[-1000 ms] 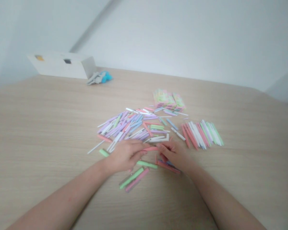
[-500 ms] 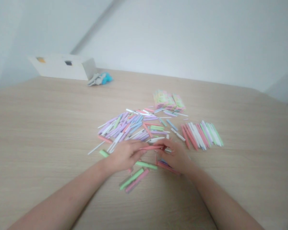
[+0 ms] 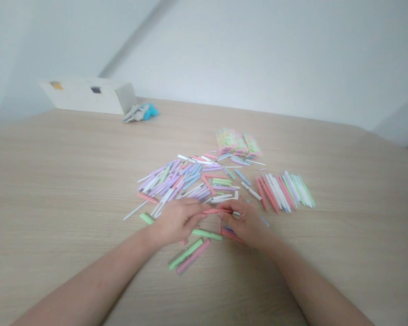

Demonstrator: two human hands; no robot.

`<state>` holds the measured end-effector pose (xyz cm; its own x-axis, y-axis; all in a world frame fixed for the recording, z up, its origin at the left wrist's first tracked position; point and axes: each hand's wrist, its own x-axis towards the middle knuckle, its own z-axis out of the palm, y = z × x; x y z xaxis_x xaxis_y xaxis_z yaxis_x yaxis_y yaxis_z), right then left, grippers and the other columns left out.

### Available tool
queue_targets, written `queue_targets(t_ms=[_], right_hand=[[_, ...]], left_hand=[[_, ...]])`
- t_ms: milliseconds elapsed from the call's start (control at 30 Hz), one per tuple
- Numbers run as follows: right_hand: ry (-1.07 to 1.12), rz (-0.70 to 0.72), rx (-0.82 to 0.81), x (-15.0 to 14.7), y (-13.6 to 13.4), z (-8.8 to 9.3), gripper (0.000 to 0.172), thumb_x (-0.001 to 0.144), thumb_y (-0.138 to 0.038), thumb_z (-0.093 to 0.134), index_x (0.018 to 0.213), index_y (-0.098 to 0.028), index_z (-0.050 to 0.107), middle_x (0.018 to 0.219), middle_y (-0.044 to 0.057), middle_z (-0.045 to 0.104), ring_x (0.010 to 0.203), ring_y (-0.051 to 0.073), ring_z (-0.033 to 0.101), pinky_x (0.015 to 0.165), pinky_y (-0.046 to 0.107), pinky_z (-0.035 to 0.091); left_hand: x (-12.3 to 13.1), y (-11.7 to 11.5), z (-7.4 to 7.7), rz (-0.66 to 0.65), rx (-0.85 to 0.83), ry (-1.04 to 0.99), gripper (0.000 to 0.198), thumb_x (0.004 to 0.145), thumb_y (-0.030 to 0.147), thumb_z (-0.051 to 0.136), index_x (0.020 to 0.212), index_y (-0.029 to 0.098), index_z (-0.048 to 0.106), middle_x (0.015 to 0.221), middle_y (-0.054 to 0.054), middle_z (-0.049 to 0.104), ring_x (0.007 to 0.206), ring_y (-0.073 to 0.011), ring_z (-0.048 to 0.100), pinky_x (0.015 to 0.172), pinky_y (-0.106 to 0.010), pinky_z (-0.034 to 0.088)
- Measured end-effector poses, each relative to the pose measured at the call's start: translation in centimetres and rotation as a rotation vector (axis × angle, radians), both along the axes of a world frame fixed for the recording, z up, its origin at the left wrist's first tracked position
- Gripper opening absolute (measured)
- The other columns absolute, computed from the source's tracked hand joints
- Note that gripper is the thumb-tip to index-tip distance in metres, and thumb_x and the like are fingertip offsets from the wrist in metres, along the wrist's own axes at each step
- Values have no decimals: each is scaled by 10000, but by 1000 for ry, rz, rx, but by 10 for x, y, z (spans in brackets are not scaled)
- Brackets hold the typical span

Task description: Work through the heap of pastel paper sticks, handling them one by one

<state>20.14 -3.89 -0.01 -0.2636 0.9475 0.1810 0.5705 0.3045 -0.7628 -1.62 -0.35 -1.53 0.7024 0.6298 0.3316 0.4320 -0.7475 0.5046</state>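
1. Red stick [image 3: 215,211], over the desk [image 3: 357,203], is pinched at one end by the left hand [image 3: 178,219], at the other by the right hand [image 3: 246,222].
2. Its slim body looks light, fairly stiff, perhaps smooth; hold near the ends.
3. Right hand partly hides coloured sticks [image 3: 231,234] beneath.
4. Both tips are covered; blur conceals finer detail.

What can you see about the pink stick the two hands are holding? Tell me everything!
The slim, coral-pink, plastic-looking stick runs sideways, roughly level, between the left hand and the right hand. Fingers grip it from both sides and partly cover it, so its full length and ends can't be made out. It seems to be held above the pale, wood-grained table. The picture is too blurry to show any markings or small parts.
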Motion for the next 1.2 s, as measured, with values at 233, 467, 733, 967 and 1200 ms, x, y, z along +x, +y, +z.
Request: queue_targets(t_ms=[233, 467, 733, 967, 1200], right_hand=[[11, -11, 13, 1, 2, -1, 99, 827, -197, 566, 858, -180, 658, 752, 8, 679, 714, 144, 596, 652, 242, 440], [173, -147, 22, 15, 11, 4, 132, 813, -292, 606, 861, -178, 651, 771, 19, 672, 733, 157, 607, 673, 269, 461], [362, -188, -51, 24, 20, -4, 187, 793, -326, 623, 901, -173, 634, 760, 35, 693, 704, 160, 633, 660, 281, 478], [223, -233, -7, 29, 24, -7, 228, 764, -339, 658, 907, -162, 671, 803, 53, 701, 727, 178, 624, 681, 311, 480], [267, -197, 15, 27, 19, -3, 213, 759, -355, 674, 871, -174, 676, 781, 35, 704, 714, 170, 624, 659, 292, 481]], left_hand=[[-2, 2, 0, 9, -38, -60, 304, 920, 277, 461, 1189, 254, 602, 956, -39, 668, 854, -161, 601, 754, -263, 439], [-3, 8, 0, 310, -155, -256, 491, 828, 394, 595, 1268, 199, 506, 971, -57, 635, 791, -168, 585, 689, -263, 452], [-1, 8, -2, 132, -762, -640, 393, 909, 422, 452, 1130, 127, 589, 661, -6, 590, 511, -106, 532, 537, -231, 420], [1, 10, -2, 23, -970, -886, 320, 835, 330, 611, 1075, 124, 659, 700, -33, 644, 546, -113, 579, 572, -241, 439], [5, 10, 8, 118, -1083, -1039, 303, 719, 301, 737, 946, 102, 708, 637, -26, 615, 526, -96, 543, 500, -210, 445]])
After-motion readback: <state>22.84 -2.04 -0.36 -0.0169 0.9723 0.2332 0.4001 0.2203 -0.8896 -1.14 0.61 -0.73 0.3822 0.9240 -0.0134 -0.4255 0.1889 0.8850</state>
